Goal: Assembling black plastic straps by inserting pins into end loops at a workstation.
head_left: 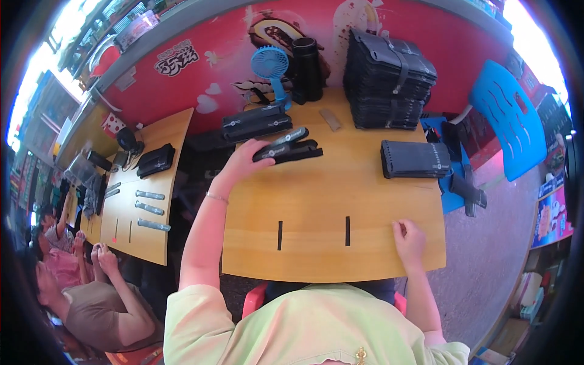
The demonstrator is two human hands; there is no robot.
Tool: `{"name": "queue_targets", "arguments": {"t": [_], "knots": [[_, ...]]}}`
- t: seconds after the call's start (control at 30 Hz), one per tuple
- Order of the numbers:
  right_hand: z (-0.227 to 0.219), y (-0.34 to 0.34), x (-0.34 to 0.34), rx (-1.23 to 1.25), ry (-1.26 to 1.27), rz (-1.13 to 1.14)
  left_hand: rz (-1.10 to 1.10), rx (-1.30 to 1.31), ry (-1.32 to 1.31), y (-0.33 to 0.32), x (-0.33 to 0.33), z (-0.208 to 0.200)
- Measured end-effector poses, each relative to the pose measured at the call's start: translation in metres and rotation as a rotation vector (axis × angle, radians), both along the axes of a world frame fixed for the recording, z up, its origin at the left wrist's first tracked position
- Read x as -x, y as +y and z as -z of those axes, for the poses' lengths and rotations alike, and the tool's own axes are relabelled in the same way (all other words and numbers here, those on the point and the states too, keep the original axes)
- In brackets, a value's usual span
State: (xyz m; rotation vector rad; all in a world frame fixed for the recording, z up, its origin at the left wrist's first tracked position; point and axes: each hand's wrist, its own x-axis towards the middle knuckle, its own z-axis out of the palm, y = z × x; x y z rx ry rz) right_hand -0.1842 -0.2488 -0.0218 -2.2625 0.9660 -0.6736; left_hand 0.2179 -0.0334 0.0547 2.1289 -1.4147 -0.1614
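Head view: nearest the person, the right hand (409, 240) rests by the near right part of the wooden table (310, 194), its fingers loosely curled with nothing showing in them; whether they close fully I cannot tell. Just inward lie two short black strips, a left one (280, 235) and a right one (348, 231), well apart and roughly parallel. Farther in, the left hand (255, 153) has thumb and fingers around the left end of a small strap pile (292, 149), dark with grey bands, toward the far left of the tabletop; whether the pile is lifted or resting is unclear. Since its pieces fan out unevenly, a firm pinch near the end, keeping the whole pile level, would probably stop the loose ends slipping; the right hand seems well placed to steady the other side. Beyond, a dark folded bundle (415, 159) sits right and another (255, 121) left, with a tall dark stack (389, 82), blue fan (271, 64) and black bottle (307, 70) behind, best left unbumped.
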Motion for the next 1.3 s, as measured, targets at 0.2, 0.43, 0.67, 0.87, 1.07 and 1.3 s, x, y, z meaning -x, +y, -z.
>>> {"name": "queue_targets", "arguments": {"t": [0.2,0.43,0.67,0.87,1.07,1.3], "knots": [[-0.002,-0.001,-0.001,-0.028,0.016,0.019,0.168,-0.16,0.014,0.016,0.066,-0.017],[-0.008,0.001,-0.002,0.008,-0.019,-0.013,0.008,0.003,-0.203,0.025,0.104,0.003],[-0.004,-0.003,0.001,0.167,-0.113,-0.025,-0.17,0.257,0.044,0.046,0.147,0.025],[-0.018,-0.043,-0.025,0.429,-0.053,0.008,-0.204,0.184,0.206,0.076,0.174,0.046],[-0.018,-0.031,-0.061,0.097,-0.035,-0.238,-0.409,0.532,1.24,0.062,0.195,0.058],[-0.038,0.063,-0.154,0.085,-0.187,-0.591,-0.442,0.557,1.417,0.036,0.208,0.054]]}}
